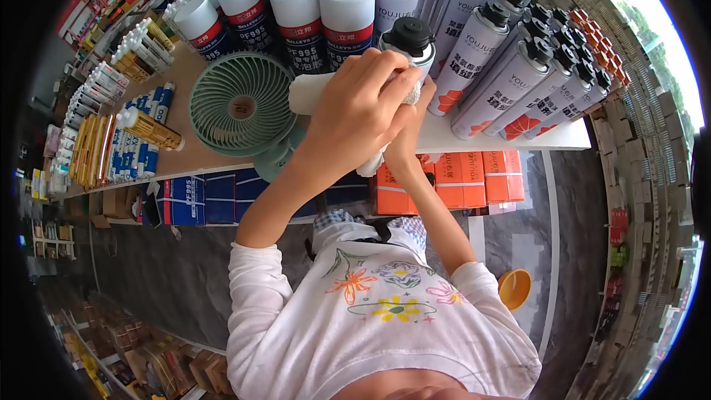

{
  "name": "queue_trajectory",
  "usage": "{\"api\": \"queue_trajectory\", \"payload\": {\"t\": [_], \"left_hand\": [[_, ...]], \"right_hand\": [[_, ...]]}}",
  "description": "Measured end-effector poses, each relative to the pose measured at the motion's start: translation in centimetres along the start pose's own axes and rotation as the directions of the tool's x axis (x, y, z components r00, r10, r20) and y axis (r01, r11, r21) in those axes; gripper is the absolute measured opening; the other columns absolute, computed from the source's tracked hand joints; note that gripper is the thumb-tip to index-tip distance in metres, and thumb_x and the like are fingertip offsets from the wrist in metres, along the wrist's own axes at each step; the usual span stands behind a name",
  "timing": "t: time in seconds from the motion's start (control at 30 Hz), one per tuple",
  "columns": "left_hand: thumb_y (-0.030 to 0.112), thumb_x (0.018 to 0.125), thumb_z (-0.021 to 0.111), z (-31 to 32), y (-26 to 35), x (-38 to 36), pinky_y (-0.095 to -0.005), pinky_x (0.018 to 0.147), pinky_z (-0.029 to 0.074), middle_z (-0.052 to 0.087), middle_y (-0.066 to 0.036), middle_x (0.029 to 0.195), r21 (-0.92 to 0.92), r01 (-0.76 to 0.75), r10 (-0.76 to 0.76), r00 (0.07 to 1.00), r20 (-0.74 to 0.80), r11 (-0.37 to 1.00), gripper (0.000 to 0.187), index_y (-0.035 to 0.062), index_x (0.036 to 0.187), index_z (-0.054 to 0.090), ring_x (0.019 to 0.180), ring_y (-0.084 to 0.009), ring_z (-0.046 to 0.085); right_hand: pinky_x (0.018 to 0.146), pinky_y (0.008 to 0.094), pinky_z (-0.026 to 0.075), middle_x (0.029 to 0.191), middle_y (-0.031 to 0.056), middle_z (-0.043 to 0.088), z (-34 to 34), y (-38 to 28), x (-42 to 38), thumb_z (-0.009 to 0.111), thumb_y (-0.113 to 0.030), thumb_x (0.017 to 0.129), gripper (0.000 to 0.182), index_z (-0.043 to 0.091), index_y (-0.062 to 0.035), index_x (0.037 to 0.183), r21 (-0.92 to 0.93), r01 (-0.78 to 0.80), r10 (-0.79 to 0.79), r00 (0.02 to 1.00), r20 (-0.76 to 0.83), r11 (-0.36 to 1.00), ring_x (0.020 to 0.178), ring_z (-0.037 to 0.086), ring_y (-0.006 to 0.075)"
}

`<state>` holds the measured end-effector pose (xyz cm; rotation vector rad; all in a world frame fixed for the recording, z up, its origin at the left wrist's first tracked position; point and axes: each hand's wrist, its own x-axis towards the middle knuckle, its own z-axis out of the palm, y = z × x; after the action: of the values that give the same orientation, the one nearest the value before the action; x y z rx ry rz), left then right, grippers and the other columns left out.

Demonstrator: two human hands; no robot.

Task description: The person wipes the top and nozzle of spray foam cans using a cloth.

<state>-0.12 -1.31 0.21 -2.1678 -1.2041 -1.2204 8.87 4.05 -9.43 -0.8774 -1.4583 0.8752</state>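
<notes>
My left hand (355, 107) presses a white cloth (309, 93) against a spray can (415, 55) with a black cap, lifted in front of the shelf. The cloth wraps around the can's body and hangs out below my fingers. My right hand (409, 132) is mostly hidden behind the left one and grips the can from below. The can's label is covered by hand and cloth.
A green desk fan (241, 104) stands on the wooden shelf (185, 159) just left of my hands. Rows of white-capped cans (298, 11) and black-capped cans (511, 67) fill the shelf behind. Orange boxes (474, 178) and blue boxes (215, 196) sit underneath. An orange bowl (515, 289) lies on the floor.
</notes>
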Motion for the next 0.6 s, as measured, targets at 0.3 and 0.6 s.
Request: {"api": "queue_trajectory", "payload": {"t": [0.3,0.6], "left_hand": [[-0.004,0.071,0.067,-1.9,-3.6,-4.0,-0.0289,0.084,0.052,0.064,-0.006,0.108,-0.39,0.387,-0.429,0.903,-0.025,0.836,0.042,0.0026,0.112,0.073,0.095,-0.0193,0.065],[-0.011,0.072,0.066,-3.3,-4.2,-7.9,-0.0273,0.094,0.047,0.062,-0.009,0.115,-0.688,0.425,-0.646,0.759,-0.083,0.588,0.044,-0.007,0.116,0.069,0.105,-0.0155,0.06]], "right_hand": [[0.099,0.0422,0.043,0.126,0.0214,0.044,-1.2,-0.2,0.9,0.082,-0.008,0.076,0.078,0.033,0.0051,0.135,-0.091,0.031,-0.039,0.995,-0.091,0.995,0.118,0.05,0.0327],[0.098,0.0437,0.043,0.123,0.0226,0.048,-1.4,0.3,1.0,0.088,-0.018,0.073,0.083,0.036,0.0042,0.133,-0.006,-0.046,0.047,0.998,0.05,0.999,0.117,0.051,0.0336]]}}
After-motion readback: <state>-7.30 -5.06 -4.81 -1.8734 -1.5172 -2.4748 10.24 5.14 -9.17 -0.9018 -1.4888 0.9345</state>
